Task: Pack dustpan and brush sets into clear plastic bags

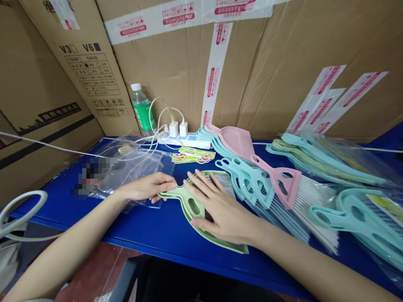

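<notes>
A pale green dustpan [220, 241] lies on the blue table [157, 230] with a green hand brush [193, 205] resting inside it. My left hand [147, 188] pinches the end of the dustpan's handle [170, 193], fingers closed on it. Fingers spread, my right hand [217, 205] lies flat on the brush and pan. Just left of the handle sits a pile of clear plastic bags [132, 167].
Right of my hands lie stacked teal and pink brushes [267, 184], pink and teal dustpans [236, 140] and bagged sets [362, 209]. A power strip with chargers [184, 138], a green water bottle [142, 110], printed labels [193, 155] and cardboard boxes [283, 63] stand behind.
</notes>
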### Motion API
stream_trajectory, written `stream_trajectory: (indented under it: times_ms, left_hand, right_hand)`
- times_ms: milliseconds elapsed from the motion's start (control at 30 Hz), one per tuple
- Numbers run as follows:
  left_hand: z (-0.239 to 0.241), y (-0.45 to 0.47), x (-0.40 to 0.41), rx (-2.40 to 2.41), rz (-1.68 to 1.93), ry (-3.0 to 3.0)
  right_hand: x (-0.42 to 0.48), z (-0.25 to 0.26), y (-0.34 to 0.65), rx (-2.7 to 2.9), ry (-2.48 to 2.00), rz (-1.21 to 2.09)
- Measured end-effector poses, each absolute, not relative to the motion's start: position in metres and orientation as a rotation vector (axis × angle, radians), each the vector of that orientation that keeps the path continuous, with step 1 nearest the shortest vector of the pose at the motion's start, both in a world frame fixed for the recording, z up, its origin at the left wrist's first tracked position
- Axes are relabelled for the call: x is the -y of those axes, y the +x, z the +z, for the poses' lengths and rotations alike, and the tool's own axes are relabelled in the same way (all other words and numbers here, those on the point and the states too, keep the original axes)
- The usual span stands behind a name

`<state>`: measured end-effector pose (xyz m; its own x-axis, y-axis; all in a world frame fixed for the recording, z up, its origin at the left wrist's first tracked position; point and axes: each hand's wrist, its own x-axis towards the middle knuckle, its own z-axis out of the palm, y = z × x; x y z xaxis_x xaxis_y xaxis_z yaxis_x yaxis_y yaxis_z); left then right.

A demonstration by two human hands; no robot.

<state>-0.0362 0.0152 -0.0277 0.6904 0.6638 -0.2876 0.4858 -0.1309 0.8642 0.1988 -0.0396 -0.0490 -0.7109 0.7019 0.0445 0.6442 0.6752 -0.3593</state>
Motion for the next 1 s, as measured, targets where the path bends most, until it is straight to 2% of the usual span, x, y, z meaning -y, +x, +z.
stream_trajectory:
  times_ms: [1000]
  left_hand:
    - [-0.0335, -0.0324, -0.0164, -0.889, 0.273, 1.612]
  right_hand:
    - [0.0406, -0.0541, 0.1981, 2.705, -1.109, 0.476]
